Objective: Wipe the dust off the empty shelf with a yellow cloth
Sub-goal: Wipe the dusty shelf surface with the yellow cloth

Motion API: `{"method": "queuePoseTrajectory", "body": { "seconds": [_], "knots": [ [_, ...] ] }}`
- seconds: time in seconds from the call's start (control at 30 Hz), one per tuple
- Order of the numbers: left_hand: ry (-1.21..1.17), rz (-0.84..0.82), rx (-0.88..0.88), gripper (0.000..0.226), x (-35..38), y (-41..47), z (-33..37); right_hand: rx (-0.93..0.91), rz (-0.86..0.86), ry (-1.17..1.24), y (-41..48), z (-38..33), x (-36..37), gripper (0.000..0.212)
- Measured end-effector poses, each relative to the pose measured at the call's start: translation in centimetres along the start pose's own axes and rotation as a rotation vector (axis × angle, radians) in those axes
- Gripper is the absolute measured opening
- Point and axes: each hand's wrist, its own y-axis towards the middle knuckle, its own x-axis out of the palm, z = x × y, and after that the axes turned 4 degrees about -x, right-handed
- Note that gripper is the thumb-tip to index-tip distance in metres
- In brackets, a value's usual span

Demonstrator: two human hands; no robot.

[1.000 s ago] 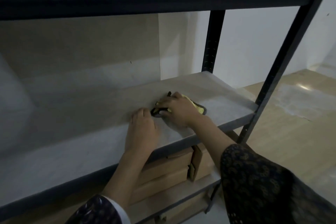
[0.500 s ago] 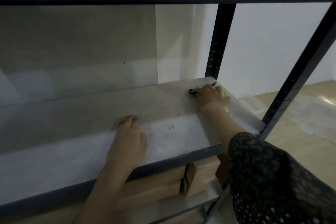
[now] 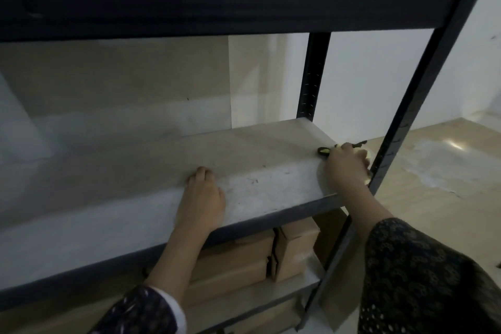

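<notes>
Head view: dark-edged, bunched yellow cloth

The shelf board is showing a matt, pale, scuffed surface; its metal upright is looking dark. Cardboard boxes underneath are looking matt; the floor is gleaming glossily.

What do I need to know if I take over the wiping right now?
Left hand: flat on the shelf, near its front edge, holding nothing.
Right hand: holds the yellow cloth down at the shelf's right end.
Done: cannot tell how much is wiped.
Left: dark specks lie near the front middle; wipe there and leftward.
</notes>
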Motion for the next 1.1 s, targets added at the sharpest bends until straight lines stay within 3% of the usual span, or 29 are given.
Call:
{"method": "queuePoseTrajectory", "body": {
  "seconds": [0.47,0.6,0.67,0.73,0.8,0.87,0.97,1.1],
  "knots": [
    [0.007,-0.015,0.01,0.041,-0.2,0.7,-0.1,-0.135,0.122,-0.09,-9.0,-0.2,-0.5,0.032],
    [-0.015,-0.019,0.02,0.04,-0.1,0.8,-0.2,-0.34,0.013,0.337,-11.3,0.7,-2.9,0.033],
    [-0.029,-0.02,0.009,0.041,0.0,1.1,-0.2,-0.292,0.078,0.502,-11.3,0.8,-4.1,0.033],
    [-0.068,-0.015,-0.001,0.04,-0.2,0.9,-0.1,-0.159,0.253,0.481,-9.9,1.0,-3.8,0.032],
    [-0.119,0.045,0.031,0.034,-0.4,0.3,-0.1,-0.088,0.19,0.369,-9.3,0.2,-2.7,0.03],
    [-0.124,0.101,0.092,0.029,-0.7,-1.0,-0.3,-0.113,0.078,0.181,-10.1,-2.2,-1.3,0.024],
    [-0.125,0.107,0.197,0.026,-0.5,-2.8,-1.0,-0.222,0.08,-0.011,-13.2,-5.6,-1.3,0.025],
    [-0.127,0.128,0.185,0.026,0.0,-2.6,-1.6,-0.382,0.029,0.158,-17.0,-8.1,-2.6,0.029]
  ]
}}
